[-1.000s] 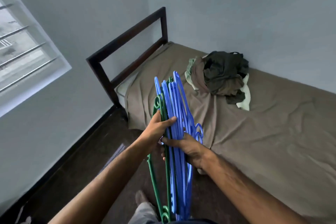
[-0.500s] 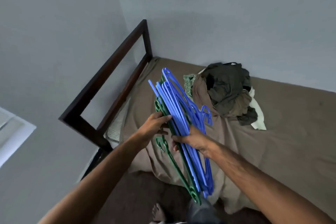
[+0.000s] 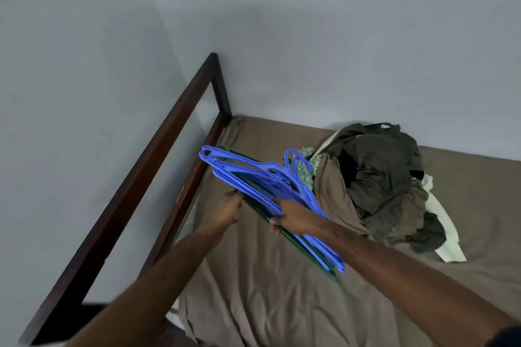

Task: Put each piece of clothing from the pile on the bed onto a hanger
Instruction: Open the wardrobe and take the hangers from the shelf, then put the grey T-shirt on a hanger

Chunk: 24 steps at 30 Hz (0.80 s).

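Hangers: a stack of blue hangers (image 3: 253,180) with green hangers (image 3: 284,234) under them, held tilted low over the bed, hooks pointing toward the clothes.
Left hand: the left hand (image 3: 229,210) grips the stack's left edge, fingers curled around it.
Right hand: the right hand (image 3: 293,218) holds the stack from the near side, fingers wrapped under the green hangers, thumb side on the blue ones.
Clothes pile: the pile of clothing (image 3: 377,186) lies on the bed near the far wall, just right of the hangers; dark olive, brown and pale pieces heaped together.
Bed: the bed (image 3: 282,304) has a wrinkled brown sheet.
Frame: the dark wooden bed frame (image 3: 135,177) stands at the left end against the grey wall (image 3: 310,36).
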Motion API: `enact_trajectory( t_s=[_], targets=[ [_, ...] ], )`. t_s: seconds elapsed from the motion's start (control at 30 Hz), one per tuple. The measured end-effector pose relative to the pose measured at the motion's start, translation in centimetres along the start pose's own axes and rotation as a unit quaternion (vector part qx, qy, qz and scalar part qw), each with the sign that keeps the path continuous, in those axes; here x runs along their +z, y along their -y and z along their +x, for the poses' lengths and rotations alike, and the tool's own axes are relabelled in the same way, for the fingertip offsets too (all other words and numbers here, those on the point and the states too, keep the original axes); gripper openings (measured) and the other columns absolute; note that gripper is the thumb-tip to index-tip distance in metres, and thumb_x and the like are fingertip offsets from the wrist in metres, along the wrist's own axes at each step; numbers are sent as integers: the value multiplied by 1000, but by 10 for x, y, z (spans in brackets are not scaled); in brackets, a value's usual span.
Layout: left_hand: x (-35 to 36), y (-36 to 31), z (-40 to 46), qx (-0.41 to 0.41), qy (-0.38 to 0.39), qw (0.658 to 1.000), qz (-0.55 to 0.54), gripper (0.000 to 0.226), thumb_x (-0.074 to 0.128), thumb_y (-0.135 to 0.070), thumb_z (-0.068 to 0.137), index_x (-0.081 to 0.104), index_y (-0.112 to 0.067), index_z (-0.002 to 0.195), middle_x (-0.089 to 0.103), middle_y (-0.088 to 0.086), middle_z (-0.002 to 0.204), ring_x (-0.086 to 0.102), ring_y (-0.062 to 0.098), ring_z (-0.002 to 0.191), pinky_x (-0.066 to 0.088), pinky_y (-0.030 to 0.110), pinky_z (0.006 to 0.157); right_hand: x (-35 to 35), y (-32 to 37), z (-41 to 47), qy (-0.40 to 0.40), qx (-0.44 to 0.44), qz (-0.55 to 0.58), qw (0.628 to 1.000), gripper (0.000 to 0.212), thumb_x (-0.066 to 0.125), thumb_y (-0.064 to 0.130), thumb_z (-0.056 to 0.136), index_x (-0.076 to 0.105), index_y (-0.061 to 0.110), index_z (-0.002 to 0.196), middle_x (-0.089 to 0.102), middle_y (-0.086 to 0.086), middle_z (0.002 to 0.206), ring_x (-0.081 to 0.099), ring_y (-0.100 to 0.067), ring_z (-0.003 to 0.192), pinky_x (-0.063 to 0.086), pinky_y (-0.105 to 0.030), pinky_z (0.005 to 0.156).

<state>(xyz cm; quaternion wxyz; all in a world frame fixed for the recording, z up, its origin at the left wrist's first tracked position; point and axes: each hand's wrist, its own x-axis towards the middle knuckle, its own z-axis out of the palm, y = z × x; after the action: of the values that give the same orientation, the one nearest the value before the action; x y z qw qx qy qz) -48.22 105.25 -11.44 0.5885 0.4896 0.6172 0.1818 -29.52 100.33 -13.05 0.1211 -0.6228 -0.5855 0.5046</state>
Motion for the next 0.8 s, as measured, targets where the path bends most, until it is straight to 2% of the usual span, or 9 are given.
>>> enact_trajectory(
  t_s=[0.1,0.2,0.3,0.4,0.5,0.57,0.7,0.77,0.8],
  targets=[
    [2,-4,64,16,-12,999,-33,28,38,-41,106,42,-27,130,49,-3,129,50,15,114,44,40,90,-28,-5,66,-17,-14,-121,992,28,55,17,103,47,9,128,64,-5,93,66,-21,77,52,-40,74],
    [4,-7,128,33,-8,998,-57,34,37,-37,108,39,-28,141,46,-5,139,48,16,124,42,41,90,-58,-15,123,-47,-10,-240,970,13,55,21,101,45,15,107,57,-9,98,59,-30,87,43,-38,70],
    [0,-17,194,58,-17,995,-82,44,38,-31,109,34,-22,152,43,-4,147,46,19,132,40,40,89,-86,-25,186,-102,-3,-290,952,24,54,18,96,49,14,119,63,-12,112,64,-34,103,52,-45,78],
    [-1,-11,266,69,-15,996,-62,39,45,-18,107,45,-10,145,50,6,142,49,25,130,43,41,92,-110,-46,253,-121,2,-337,934,32,52,11,93,49,13,124,64,-13,111,65,-34,101,50,-42,71],
    [-2,1,327,103,14,993,-60,38,52,-29,104,53,-10,138,53,7,141,50,26,131,40,45,109,-132,-66,324,-142,21,-380,914,39,51,6,92,47,13,130,65,-13,113,65,-35,101,51,-43,71],
    [-5,12,360,126,27,990,-55,44,52,-32,104,52,-7,140,51,4,142,47,20,132,35,36,112,-140,-82,371,-165,36,-392,904,45,49,3,93,46,13,136,65,-13,117,65,-35,104,48,-43,71],
    [-13,61,416,211,18,966,147,68,56,-45,84,56,1,134,45,14,148,37,27,143,20,27,119,-110,-123,429,-202,90,-364,905,41,51,10,94,45,7,134,61,-16,129,59,-35,120,42,-46,101],
    [-12,94,425,242,49,930,270,76,52,-39,81,44,1,145,23,12,161,17,21,151,10,15,118,-85,-143,429,-199,91,-365,905,41,51,10,93,45,7,133,55,-15,134,52,-35,127,34,-47,110],
    [-9,109,426,233,71,925,291,81,51,-39,81,35,-1,151,9,5,163,9,14,149,15,17,118,-76,-151,423,-196,83,-370,904,44,51,9,92,45,7,135,52,-15,136,49,-35,129,31,-48,112]
  ],
)
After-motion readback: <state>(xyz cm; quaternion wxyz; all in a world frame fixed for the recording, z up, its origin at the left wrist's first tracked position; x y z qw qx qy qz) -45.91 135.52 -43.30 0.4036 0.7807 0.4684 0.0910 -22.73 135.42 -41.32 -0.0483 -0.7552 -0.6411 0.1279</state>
